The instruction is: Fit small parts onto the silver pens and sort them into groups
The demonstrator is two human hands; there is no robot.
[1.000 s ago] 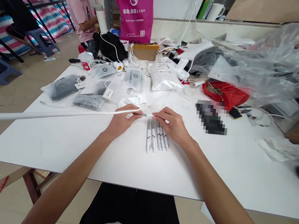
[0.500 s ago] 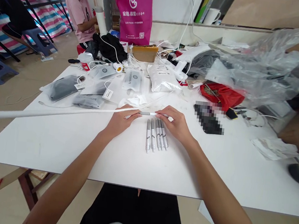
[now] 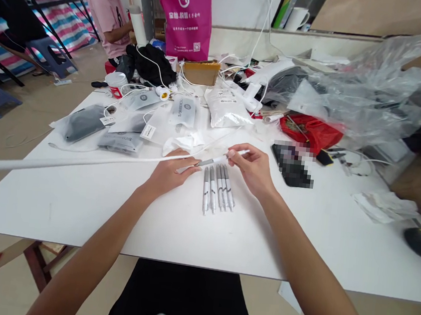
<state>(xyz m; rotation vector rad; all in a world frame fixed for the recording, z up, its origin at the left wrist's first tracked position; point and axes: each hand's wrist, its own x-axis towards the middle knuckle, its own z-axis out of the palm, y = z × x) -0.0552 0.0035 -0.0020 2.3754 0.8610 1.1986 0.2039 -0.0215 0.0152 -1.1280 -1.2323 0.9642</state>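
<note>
While a long white tube (image 3: 82,160) is pinned near its end by the closed left hand (image 3: 169,169), a pen (image 3: 221,158) is pinched by the right hand (image 3: 254,168) above four pens (image 3: 217,194) on the counter (image 3: 300,237). If the tilted pen is nudged, the row could be scattered.

I count four slim silver-and-white pens (image 3: 216,195) lying side by side, a fifth pen (image 3: 225,157) between my fingers.

Bright, even light, soft shadows, sharp centre, wide-angle stretching at edges.
</note>
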